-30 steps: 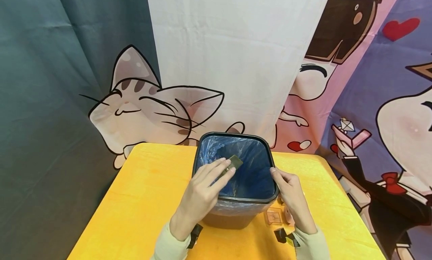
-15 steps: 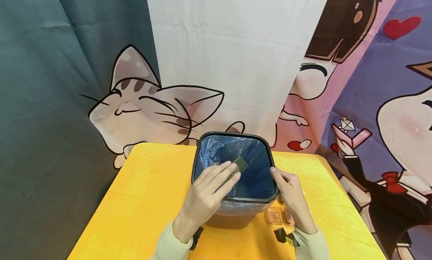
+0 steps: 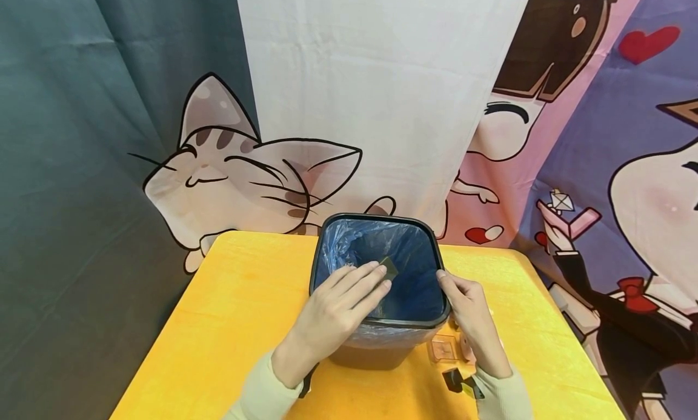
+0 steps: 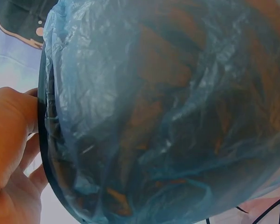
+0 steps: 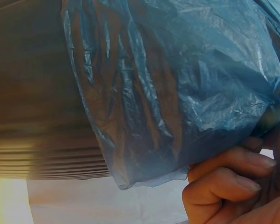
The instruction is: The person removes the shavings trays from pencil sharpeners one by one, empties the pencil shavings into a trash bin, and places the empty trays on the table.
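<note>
A trash bin (image 3: 371, 357) with a brown body and dark rim stands on the table, lined with a blue plastic bag (image 3: 414, 280). My left hand (image 3: 335, 311) reaches over the near left rim, its fingers extended over a dark green flat piece (image 3: 389, 267) at the opening. Most of that piece is hidden behind the fingers. At the right rim my right hand (image 3: 473, 314) grips the edge, thumb on top. In the right wrist view its curled fingers (image 5: 224, 186) lie against the folded-over bag. The left wrist view has the bin's bag-covered side filling most of it.
Right of the bin's base sit a clear orange square box (image 3: 443, 349) and a pink item (image 3: 466, 350), partly behind the right wrist. A yellow cloth (image 3: 234, 323) covers the table. A printed cartoon curtain (image 3: 382, 74) hangs behind.
My left hand has shifted slightly right and farther over the bin's opening, along with the dark green piece, and less of the piece now shows. My right hand has stayed on the rim.
</note>
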A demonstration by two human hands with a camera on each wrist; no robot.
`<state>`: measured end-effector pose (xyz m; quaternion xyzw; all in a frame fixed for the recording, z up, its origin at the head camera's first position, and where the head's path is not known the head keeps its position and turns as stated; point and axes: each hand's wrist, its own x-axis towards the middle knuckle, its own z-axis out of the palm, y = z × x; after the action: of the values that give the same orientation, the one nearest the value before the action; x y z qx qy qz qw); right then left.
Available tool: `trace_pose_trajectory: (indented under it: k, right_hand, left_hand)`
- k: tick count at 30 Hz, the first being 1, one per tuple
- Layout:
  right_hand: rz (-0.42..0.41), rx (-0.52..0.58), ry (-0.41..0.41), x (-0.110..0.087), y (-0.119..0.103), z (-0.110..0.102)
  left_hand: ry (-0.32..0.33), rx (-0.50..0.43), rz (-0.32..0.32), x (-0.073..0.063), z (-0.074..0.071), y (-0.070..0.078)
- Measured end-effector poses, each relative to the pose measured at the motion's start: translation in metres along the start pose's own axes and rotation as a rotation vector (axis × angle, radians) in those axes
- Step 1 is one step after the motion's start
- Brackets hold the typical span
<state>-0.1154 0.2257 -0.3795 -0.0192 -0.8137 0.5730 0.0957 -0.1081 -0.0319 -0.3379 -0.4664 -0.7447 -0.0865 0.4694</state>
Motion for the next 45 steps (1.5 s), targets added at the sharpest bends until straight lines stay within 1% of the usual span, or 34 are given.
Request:
trace_pose_trajectory:
  k: [7, 11, 16, 19, 24, 29, 36, 38, 40, 45]
  right_hand:
    - [-0.006, -0.015, 0.001, 0.000, 0.000, -0.001]
    - [0.002, -0.005, -0.004, 0.000, 0.000, -0.001]
    - [-0.003, -0.007, -0.007, 0.000, 0.000, -0.001]
    - [-0.010, -0.009, -0.006, 0.000, 0.000, -0.001]
    - [-0.022, -0.007, -0.001, 0.001, 0.000, 0.000]
    - [-0.014, -0.008, -0.003, 0.000, 0.000, 0.000]
    - [-0.011, -0.014, 0.004, 0.000, 0.000, 0.000]
    - [-0.006, -0.012, 0.001, 0.000, 0.000, 0.000]
    - [0.001, -0.007, -0.002, -0.001, 0.000, 0.000]
    - [0.020, 0.005, -0.013, -0.001, -0.001, -0.001]
  left_hand:
    - [-0.028, -0.001, 0.003, -0.002, 0.000, 0.000]
    - [-0.009, -0.001, 0.006, 0.000, -0.001, 0.000]
    - [0.045, -0.009, -0.003, 0.004, -0.005, 0.000]
    - [0.065, -0.009, -0.013, 0.006, -0.007, 0.001]
    - [0.080, -0.005, -0.012, 0.005, -0.006, 0.001]
    - [0.099, -0.011, -0.010, 0.006, -0.007, -0.001]
    - [0.083, 0.003, 0.000, 0.010, -0.011, -0.001]
    - [0.082, -0.004, -0.014, 0.008, -0.009, -0.001]
    - [0.083, -0.018, -0.042, 0.005, -0.005, -0.002]
    - [0.041, -0.059, -0.144, -0.006, 0.000, -0.004]
